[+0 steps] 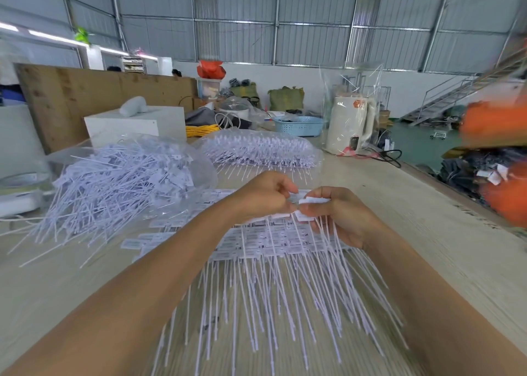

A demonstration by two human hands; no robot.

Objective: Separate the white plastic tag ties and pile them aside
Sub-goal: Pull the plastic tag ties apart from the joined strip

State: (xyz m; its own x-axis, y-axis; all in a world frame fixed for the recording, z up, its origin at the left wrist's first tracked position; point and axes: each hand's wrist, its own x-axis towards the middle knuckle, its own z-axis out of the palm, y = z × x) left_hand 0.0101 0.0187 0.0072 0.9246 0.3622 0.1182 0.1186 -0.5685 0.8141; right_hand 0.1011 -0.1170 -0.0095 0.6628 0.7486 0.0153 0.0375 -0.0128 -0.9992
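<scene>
Head view shows a wide pale desk (pixel 413 233) under both hands. Left of the grip lies a big loose pile of separated ties (pixel 114 181); beyond it sits a bagged stack of ties (pixel 259 150), with a white kettle (pixel 349 124) off to the far right. Directly beneath the grip, joined tie strips (pixel 265 261) fan toward the person. The left hand (pixel 265 196) and right hand (pixel 339 216) meet, each grip clamped on a strip's white tags (pixel 309 201), fingers pinching them.
</scene>
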